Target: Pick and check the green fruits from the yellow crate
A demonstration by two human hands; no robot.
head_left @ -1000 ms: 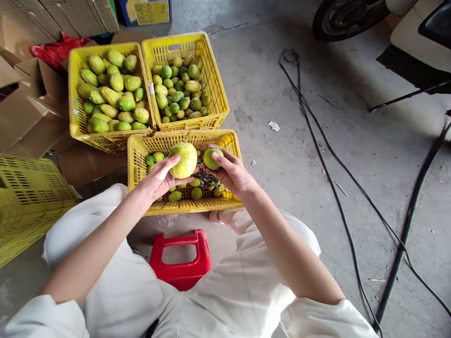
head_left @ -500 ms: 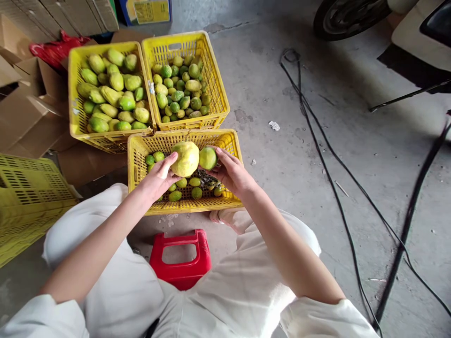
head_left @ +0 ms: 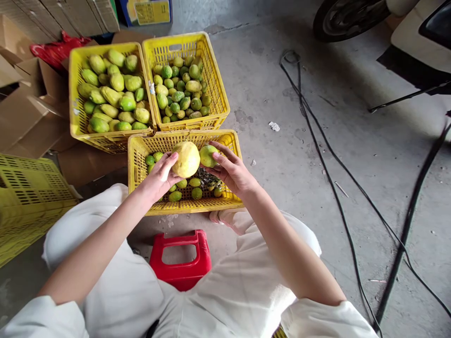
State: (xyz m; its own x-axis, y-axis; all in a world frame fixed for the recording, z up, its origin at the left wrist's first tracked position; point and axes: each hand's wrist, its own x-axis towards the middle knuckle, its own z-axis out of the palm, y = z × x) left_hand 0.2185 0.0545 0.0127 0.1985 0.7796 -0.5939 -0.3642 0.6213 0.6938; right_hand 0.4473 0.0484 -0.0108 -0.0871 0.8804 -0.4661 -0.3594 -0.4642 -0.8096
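Note:
My left hand [head_left: 159, 180] is closed around a large pale yellow citrus fruit [head_left: 186, 159]. Just to its right, my right hand [head_left: 233, 171] grips a smaller green citrus fruit [head_left: 208, 156] between thumb and fingers. The two fruits are side by side, almost touching, above the near yellow crate [head_left: 186, 206]. Inside that crate lie several small green citrus fruits [head_left: 196, 193] and a dark, shiny clump [head_left: 207, 180] that I cannot make out.
Behind stand a left yellow crate [head_left: 75, 112] of larger fruit and a right yellow crate [head_left: 216, 89] of smaller ones. A red stool [head_left: 176, 267] is between my legs. Cardboard [head_left: 24, 117] lies left; black cables [head_left: 327, 155] cross the floor right.
The fingers of my right hand have shifted on the green fruit, with the index finger lifted and the thumb now across its side. My left hand has stayed almost still.

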